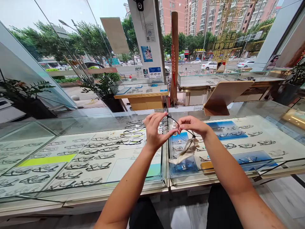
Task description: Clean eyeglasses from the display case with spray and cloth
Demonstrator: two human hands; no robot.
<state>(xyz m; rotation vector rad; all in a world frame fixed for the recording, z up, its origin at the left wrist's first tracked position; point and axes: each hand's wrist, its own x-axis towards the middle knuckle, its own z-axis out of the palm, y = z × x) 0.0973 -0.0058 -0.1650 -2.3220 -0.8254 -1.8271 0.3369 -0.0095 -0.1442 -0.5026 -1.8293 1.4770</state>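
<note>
A pair of glasses (173, 120) with a dark frame is held up over the glass counter, between my two hands. The fingertips of my left hand (154, 128) are at one end of the frame, with the thumb reaching below toward the lens. My right hand (193, 125) pinches the frame near its middle from the other side. Just below the far end of the glasses is a crumpled beige cloth (186, 151); I cannot tell whether it touches the frame. A small bottle (174, 123) shows partly behind the fingers.
Glass display cases (133, 187) full of eyeglasses span the front. Several frames (131, 133) stand in a stack left of my hands. A wood-backed stand (226, 97) is at the back right, and a brown case (207, 168) lies at right. Windows and a wooden post (174, 57) stand beyond.
</note>
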